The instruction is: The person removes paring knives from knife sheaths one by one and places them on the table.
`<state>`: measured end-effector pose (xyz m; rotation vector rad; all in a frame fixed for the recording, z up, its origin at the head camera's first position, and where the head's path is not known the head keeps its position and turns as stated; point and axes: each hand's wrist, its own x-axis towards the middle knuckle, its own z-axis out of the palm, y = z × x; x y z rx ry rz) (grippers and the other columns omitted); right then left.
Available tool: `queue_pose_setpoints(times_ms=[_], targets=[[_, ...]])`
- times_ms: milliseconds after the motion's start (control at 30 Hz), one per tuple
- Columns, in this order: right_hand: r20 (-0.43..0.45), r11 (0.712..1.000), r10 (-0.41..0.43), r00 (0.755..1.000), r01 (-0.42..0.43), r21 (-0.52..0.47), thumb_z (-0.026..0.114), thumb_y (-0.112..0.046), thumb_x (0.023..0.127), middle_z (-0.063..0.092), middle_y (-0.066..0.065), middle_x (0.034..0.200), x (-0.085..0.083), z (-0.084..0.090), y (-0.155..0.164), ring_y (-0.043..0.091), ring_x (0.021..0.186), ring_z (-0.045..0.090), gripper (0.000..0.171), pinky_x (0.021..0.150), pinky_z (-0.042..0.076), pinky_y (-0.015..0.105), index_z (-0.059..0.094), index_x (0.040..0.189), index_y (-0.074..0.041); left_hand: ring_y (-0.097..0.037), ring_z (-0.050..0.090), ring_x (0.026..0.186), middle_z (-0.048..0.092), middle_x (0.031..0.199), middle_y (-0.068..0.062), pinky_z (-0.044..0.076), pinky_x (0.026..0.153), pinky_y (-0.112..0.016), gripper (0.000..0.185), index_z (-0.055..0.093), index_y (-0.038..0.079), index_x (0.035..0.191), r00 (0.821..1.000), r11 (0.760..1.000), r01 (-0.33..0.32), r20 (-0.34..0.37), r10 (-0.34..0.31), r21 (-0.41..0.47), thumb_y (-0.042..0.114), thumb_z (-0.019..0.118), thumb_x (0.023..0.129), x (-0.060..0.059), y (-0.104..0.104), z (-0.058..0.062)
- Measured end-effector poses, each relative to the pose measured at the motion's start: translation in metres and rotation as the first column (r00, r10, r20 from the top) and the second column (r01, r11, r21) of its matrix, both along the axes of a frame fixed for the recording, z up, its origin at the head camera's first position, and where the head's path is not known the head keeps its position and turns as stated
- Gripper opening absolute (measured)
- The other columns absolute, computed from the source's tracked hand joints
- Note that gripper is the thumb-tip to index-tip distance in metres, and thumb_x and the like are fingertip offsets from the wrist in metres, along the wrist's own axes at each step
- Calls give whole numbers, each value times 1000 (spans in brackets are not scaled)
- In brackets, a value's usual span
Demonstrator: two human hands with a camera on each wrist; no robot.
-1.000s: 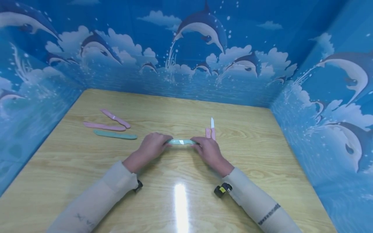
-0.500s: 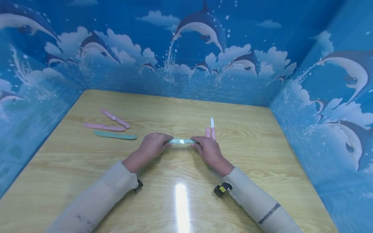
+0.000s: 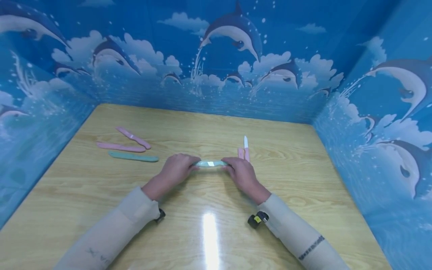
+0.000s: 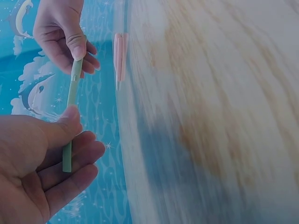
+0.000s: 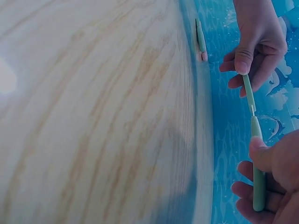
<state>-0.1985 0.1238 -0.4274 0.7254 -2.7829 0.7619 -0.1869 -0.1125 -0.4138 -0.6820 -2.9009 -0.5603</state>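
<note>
Both grips are clamped on the green knife: left hand (image 3: 176, 168) on the sheath end, right hand (image 3: 240, 173) on the handle, held level just above the bench (image 3: 303, 176), so it can be slid apart.

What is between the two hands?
A green knife in its sheath, one end held by the left hand, the other by the right hand; head view.
</note>
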Motion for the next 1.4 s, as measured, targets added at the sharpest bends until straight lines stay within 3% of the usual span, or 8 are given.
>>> queue_pose_setpoints(times_ms=[267,933,1133,1400], targets=[[-19,1000,-14,1000,14,1,73,-14,87,72,7,108,0,0,5,23,100,69,24,86,56,40,72,110,-9,-24,71,91,74,103,-8,58,77,-38,27,71,10,112,1000,1000,16,-15,-16,-3,22,71,89,-1,3,1],[11,1000,-23,1000,23,-7,72,-14,87,73,8,105,1,1,0,23,98,69,22,85,57,40,71,109,-8,-24,71,91,73,104,-8,59,77,-39,29,71,10,113,1000,1000,-14,-13,14,-14,24,73,87,0,-1,3],[9,999,-36,999,36,-2,73,-14,87,73,9,104,1,0,2,24,96,69,23,82,57,41,71,108,-7,-24,71,85,74,101,-8,58,71,-39,29,71,10,112,999,999,-37,3,37,-2,23,73,87,1,-1,4],[-6,1000,-24,1000,24,-11,73,-13,87,73,9,104,-1,-1,5,25,97,69,22,83,57,42,72,108,-7,-25,71,90,73,104,-8,58,75,-41,29,71,10,112,999,999,-33,-1,33,4,22,74,86,1,-1,4]])
